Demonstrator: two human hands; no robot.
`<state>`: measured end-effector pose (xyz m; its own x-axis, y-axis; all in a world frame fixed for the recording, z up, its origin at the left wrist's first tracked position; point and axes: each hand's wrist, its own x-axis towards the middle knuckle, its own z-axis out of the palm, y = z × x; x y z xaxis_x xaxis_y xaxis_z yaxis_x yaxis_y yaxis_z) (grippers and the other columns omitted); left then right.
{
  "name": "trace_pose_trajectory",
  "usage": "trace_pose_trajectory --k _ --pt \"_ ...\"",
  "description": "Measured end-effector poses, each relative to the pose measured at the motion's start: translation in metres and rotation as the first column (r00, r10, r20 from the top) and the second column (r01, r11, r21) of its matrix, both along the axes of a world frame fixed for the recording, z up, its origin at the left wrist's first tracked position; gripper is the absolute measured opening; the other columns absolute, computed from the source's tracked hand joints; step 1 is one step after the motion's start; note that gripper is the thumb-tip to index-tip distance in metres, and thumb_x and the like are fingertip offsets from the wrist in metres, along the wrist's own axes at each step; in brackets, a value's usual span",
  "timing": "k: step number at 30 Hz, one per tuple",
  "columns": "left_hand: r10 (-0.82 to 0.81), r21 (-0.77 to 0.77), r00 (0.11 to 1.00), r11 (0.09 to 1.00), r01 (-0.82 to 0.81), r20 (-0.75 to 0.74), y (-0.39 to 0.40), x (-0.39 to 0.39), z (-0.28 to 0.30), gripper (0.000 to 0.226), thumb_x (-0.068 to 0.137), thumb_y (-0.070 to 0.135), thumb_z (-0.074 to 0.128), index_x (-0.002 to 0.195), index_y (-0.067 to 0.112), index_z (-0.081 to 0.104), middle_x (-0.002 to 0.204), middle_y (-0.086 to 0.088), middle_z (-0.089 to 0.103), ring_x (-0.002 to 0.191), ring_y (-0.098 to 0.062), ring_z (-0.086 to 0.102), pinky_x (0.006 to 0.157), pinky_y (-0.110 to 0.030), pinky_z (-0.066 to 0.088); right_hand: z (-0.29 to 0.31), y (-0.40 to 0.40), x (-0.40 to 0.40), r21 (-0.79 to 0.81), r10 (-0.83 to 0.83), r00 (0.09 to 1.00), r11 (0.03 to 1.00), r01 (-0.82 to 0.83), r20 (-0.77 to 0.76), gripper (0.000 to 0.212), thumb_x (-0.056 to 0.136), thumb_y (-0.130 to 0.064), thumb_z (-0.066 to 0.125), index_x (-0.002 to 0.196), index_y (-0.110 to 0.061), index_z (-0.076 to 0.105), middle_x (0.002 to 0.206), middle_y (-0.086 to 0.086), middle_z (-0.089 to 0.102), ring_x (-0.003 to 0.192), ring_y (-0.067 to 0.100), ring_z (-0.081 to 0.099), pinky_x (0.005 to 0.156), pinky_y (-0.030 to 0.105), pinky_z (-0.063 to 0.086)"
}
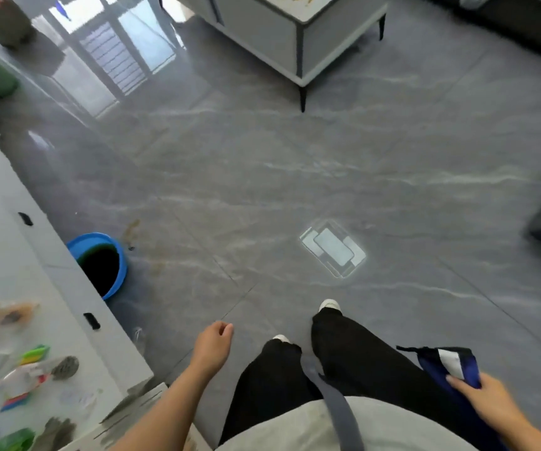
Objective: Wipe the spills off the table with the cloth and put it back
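We've got the cloth (451,366) pinched in our right hand (487,398), down by our right leg. It's dark blue with a white patch, hanging limp. The table (298,43) with orange spills sits well ahead, slightly left of the cloth. Left hand (212,348) hangs loose, holding nothing.

Table (298,47) top mostly beyond frame edge; spills perhaps orange.

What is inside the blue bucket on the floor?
The blue bucket looks dark inside with a greenish tint near the rim; what it holds cannot be told. The white counter covers its left part.
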<state>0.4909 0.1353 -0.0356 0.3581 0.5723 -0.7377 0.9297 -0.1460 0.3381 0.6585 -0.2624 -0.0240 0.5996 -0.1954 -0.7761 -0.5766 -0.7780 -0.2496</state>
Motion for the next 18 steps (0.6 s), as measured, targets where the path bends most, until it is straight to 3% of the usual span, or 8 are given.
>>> trace_pose_trajectory --k 3,6,12,18 --pt "-0.055 0.027 0.998 0.998 0.055 -0.01 -0.004 0.039 -0.003 0.031 0.094 0.024 0.043 0.087 0.001 0.061 0.086 -0.014 0.064 0.08 -0.026 0.058 0.069 -0.033 0.039 -0.003 -0.009 0.023 0.062 -0.066 0.998 0.996 0.065 0.021 0.008 0.081 0.002 0.067 0.081 0.009 0.063 0.077 0.019 0.063 0.07 0.027 0.054 0.066 0.037 0.037" --pt "-0.088 0.039 0.996 0.995 0.088 0.004 -0.008 0.073 -0.002 0.03 0.094 0.024 0.043 0.081 0.002 0.058 0.079 -0.012 0.058 0.072 -0.023 0.052 0.064 -0.032 0.036 0.001 -0.012 0.06 0.133 -0.118 0.992 0.985 0.111 0.044 0.01 0.084 -0.001 0.064 0.076 0.001 0.059 0.073 0.015 0.062 0.066 0.026 0.053 0.061 0.036 0.038" --pt "-0.093 0.042 0.994 0.995 0.095 -0.055 -0.002 0.123 -0.002 0.027 0.092 0.018 0.043 0.071 0.004 0.054 0.072 -0.012 0.054 0.066 -0.023 0.046 0.059 -0.032 0.032 0.002 -0.004 0.145 0.191 -0.192 0.973 0.967 0.166 0.126 0.015 0.086 -0.015 0.065 0.077 -0.007 0.055 0.071 0.007 0.059 0.067 0.022 0.053 0.056 0.032 0.038" --pt "-0.114 0.006 0.991 0.993 0.115 -0.072 0.024 0.211 -0.009 0.029 0.09 0.016 0.044 0.065 0.006 0.053 0.067 -0.008 0.056 0.067 -0.023 0.049 0.063 -0.031 0.035 -0.015 0.005 0.215 0.222 -0.293 0.95 0.938 0.265 0.105 0.014 0.088 -0.016 0.063 0.079 -0.008 0.055 0.079 0.012 0.062 0.073 0.024 0.057 0.061 0.034 0.041"
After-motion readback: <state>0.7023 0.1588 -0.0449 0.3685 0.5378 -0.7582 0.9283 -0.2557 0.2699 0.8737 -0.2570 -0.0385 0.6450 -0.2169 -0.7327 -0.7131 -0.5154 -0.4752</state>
